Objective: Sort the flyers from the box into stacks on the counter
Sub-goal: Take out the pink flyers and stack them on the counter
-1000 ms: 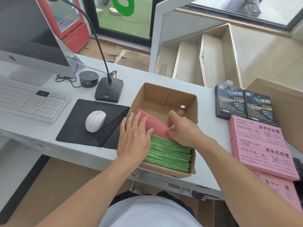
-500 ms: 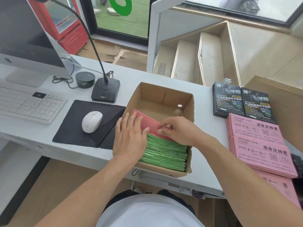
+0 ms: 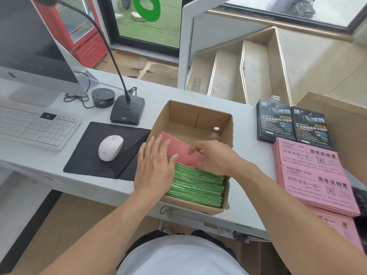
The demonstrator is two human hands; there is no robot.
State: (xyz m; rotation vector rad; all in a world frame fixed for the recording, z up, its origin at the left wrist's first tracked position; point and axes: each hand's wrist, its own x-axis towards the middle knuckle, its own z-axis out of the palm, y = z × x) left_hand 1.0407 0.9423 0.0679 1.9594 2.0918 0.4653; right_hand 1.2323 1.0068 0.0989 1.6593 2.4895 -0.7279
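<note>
Standing on edge, pink flyers (image 3: 179, 150) lean against green flyers (image 3: 195, 184).

I observe a gym reception desk: monitor (image 3: 29, 46), keyboard (image 3: 33, 126) and gooseneck microphone (image 3: 127, 110) left of my hands, 2 black fitness-flyer stacks (image 3: 292, 124) right, glass entrance door (image 3: 147, 22) beyond.

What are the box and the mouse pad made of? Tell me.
Box: brown corrugated cardboard by the look, matte, with creased walls and raw edges. Mouse pad: black, dull, apparently fabric-faced foam or rubber; it lies limp and wrinkled.
</note>
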